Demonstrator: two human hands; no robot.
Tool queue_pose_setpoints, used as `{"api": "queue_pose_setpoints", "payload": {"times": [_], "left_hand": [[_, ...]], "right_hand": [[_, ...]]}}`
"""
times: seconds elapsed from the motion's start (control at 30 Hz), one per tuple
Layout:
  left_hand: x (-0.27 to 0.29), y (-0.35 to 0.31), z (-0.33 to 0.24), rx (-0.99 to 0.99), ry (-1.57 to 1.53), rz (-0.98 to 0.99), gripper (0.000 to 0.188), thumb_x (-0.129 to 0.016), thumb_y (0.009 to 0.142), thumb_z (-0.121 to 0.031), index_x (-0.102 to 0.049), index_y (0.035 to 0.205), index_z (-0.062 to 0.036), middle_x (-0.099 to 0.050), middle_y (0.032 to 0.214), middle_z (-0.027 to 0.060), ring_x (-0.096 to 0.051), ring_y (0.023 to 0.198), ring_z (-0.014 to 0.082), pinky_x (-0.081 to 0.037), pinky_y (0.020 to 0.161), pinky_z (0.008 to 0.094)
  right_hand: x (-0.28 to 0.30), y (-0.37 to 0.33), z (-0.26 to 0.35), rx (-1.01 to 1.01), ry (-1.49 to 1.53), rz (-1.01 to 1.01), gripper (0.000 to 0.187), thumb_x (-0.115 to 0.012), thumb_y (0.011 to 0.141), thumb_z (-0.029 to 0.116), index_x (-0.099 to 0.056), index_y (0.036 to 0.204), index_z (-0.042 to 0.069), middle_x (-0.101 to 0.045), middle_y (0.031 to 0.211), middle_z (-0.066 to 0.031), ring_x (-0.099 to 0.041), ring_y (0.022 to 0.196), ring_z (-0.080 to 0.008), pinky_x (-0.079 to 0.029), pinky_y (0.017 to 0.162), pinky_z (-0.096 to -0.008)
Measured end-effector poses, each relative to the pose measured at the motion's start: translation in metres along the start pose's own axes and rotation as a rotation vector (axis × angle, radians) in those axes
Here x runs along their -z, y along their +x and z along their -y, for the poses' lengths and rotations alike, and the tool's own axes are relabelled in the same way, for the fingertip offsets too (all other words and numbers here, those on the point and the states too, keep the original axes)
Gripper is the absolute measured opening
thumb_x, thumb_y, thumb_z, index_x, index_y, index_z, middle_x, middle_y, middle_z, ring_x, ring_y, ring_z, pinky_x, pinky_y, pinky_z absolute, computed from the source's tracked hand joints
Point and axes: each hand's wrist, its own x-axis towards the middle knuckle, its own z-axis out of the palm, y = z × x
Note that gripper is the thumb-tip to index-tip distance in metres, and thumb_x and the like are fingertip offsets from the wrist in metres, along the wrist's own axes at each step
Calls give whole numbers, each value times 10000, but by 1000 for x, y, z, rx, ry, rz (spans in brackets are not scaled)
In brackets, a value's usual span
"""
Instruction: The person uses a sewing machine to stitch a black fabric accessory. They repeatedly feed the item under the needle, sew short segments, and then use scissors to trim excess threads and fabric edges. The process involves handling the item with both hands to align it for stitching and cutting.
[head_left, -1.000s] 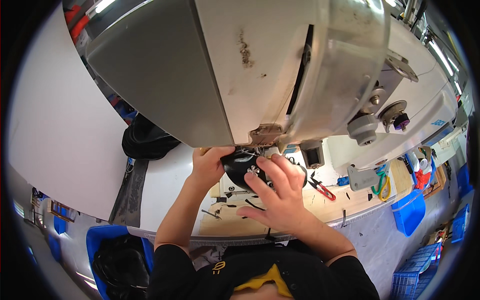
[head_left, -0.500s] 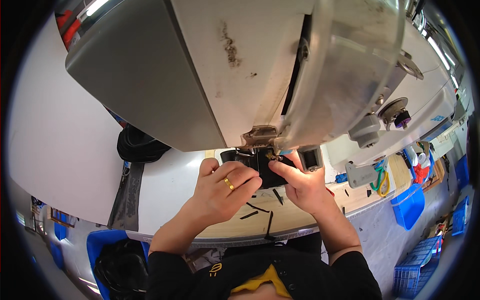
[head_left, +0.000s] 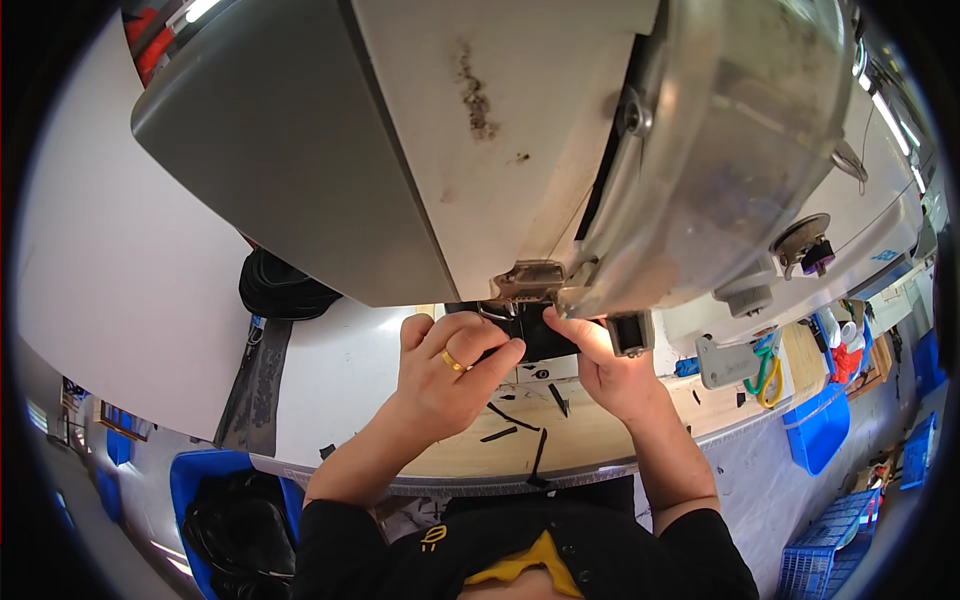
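Observation:
A black piece of material (head_left: 545,340) lies under the needle area of a large white and grey sewing machine (head_left: 510,150). At its left edge my left hand (head_left: 450,370), with a gold ring, is closed, thumb and fingertips pinched together on the material. My right hand (head_left: 615,370) holds the right side of the piece, one digit stretched across its top towards the presser foot (head_left: 497,310). The other right fingertips are partly hidden behind a metal machine part (head_left: 631,334). The machine head covers the far end of the material.
Black scraps (head_left: 540,455) are scattered on the wooden tabletop near its front edge. Green and yellow handled scissors (head_left: 770,378) lie at the right. A blue bin (head_left: 180,500) of black pieces stands lower left; a black bundle (head_left: 283,285) rests at the left.
The black piece has moved farther in under the machine, uncovering tabletop and small scraps at its near side. My left hand has shifted slightly; the right digit has moved a little farther forward.

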Motion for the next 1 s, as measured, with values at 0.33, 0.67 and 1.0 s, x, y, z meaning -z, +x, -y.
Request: {"api": "queue_pose_setpoints", "payload": {"times": [0.33,0.67,1.0], "left_hand": [[-7,-10,3,79,3,-28,266,-695,664,-67,-704,927,-104,-561,906,-12,-575,897,187,-337,748,344],[-12,-10,6,57,8,-88,283,-712,642,-33,-707,915,-108,-561,894,-9,-592,877,203,-372,738,348],[-30,-15,25,94,-4,-181,221,-747,629,24,-701,807,-98,-620,879,0,-584,777,188,-372,718,331]], "right_hand": [[-6,3,-15,75,-36,-100,484,-557,610,-139,-701,1005,99,-673,940,-107,-630,873,-308,-470,790,-421],[-9,-1,-20,62,-27,-114,393,-582,567,-95,-667,913,73,-654,897,-98,-600,850,-320,-443,760,-431],[-10,-1,-26,-13,-48,-105,288,-592,591,-80,-676,828,58,-654,882,-97,-588,855,-310,-433,799,-439]]}}
